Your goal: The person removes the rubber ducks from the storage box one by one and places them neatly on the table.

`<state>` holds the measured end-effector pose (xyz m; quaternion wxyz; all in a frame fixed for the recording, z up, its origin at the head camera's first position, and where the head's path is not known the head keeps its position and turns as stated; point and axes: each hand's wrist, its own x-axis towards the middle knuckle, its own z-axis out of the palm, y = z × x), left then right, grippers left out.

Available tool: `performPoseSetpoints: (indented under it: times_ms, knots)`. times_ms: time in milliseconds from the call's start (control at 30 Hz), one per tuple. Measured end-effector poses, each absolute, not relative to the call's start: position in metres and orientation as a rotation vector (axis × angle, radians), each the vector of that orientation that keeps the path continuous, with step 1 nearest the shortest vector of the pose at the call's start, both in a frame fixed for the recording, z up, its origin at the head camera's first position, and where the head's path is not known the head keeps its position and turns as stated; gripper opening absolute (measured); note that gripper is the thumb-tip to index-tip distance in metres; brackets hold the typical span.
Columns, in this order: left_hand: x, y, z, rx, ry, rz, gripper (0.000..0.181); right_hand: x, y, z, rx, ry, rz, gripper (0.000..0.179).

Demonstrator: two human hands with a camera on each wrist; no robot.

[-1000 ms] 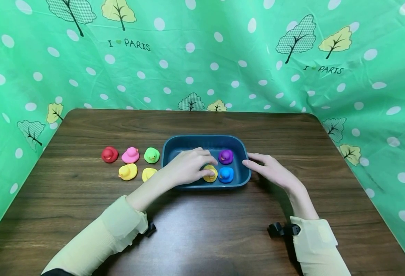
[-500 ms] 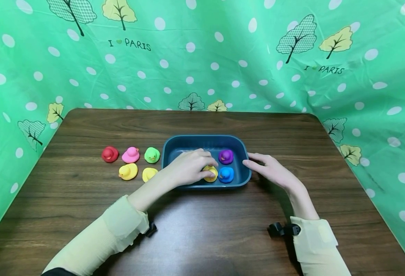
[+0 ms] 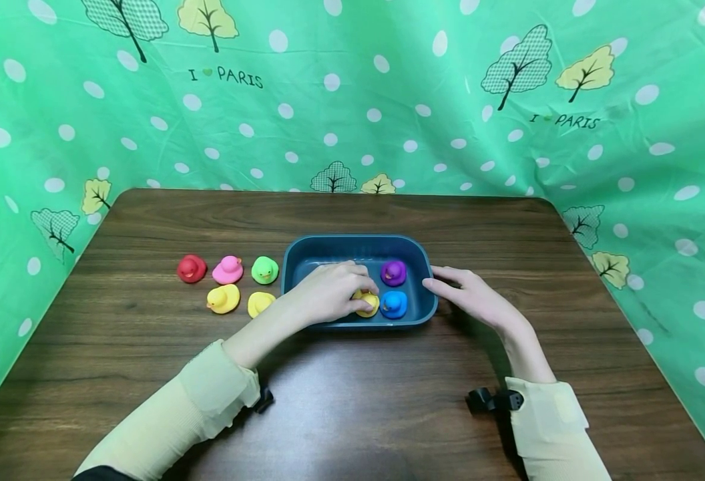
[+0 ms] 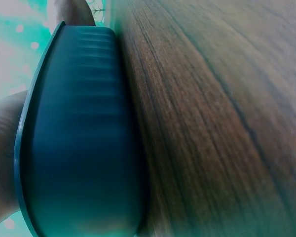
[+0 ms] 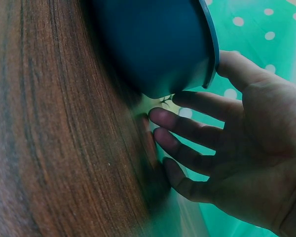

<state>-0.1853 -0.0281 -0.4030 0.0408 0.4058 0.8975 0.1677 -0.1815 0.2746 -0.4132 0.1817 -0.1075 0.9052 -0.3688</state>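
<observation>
My left hand (image 3: 331, 292) reaches over the near rim of a dark blue tray (image 3: 357, 244). Its thumb and fingers pinch a yellow rubber duck (image 3: 366, 304) inside, partly covered by the fingers. Just right of that duck is a blue rubber duck (image 3: 393, 304), with a purple one (image 3: 393, 273) behind it. At the tray's right end, my right hand (image 3: 474, 294) has its thumb touching the rim, its other fingers loosely extended alongside. The left wrist view shows the tray's outer wall (image 4: 84, 133) hiding the left fingers and the duck; the right hand (image 5: 246, 133) shows plainly in the right wrist view.
Left of the tray, red (image 3: 191, 268), pink (image 3: 228, 270) and green (image 3: 265, 270) rubber ducks form a row on the wooden table (image 3: 352, 414). Two yellow ducks (image 3: 223, 298) lie in front of them, one partly behind the left forearm. A green dotted curtain (image 3: 352, 93) hangs behind.
The left fingers have closed slightly around the yellow duck, which seems to have turned or tipped a little. The right hand and the tray stay in place.
</observation>
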Motion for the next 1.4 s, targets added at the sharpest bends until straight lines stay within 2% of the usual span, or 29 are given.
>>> performPoseSetpoints:
  times_ms: [1400]
  knots:
    - [-0.181,-0.047,-0.381,1.347,2.866,0.521,0.025,-0.181,0.275,-0.412,-0.303,2.543,-1.067,0.063]
